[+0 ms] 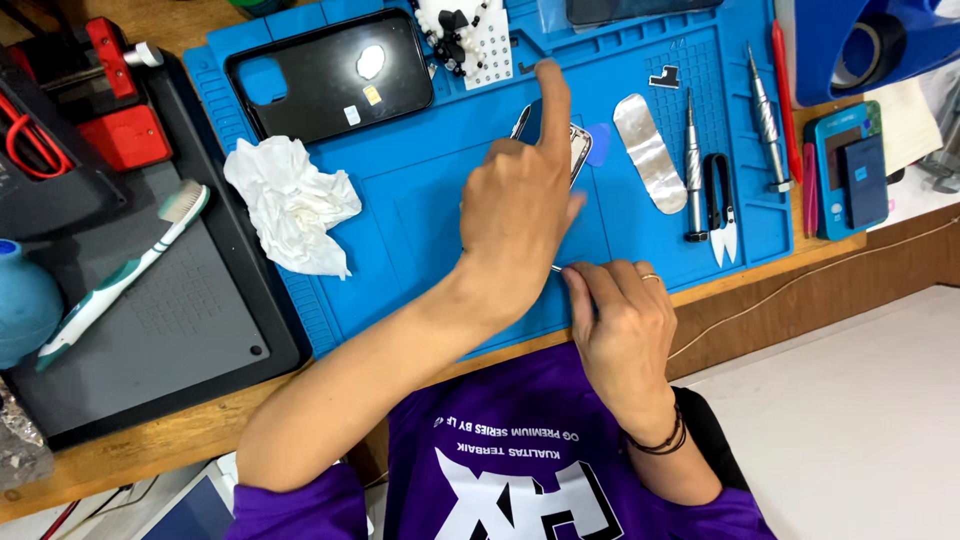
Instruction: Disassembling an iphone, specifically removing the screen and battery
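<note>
My left hand (520, 200) hovers over the blue work mat (420, 200) with its index finger stretched up toward the mat's top edge; it covers most of an opened phone body (579, 150). My right hand (618, 320) rests at the mat's near edge, fingers pinched on a thin metal tool (556, 268) whose tip shows beside the left wrist. A blue plastic pick (599, 143) lies just right of the phone body.
A black phone back cover (330, 75), crumpled white tissue (290, 205), silver metal plate (648, 152), two screwdrivers (693, 165), small black tweezers (720, 205) and a white screw holder (465, 35) lie on the mat. A toothbrush (125, 270) rests on a dark heating pad (170, 330) at left.
</note>
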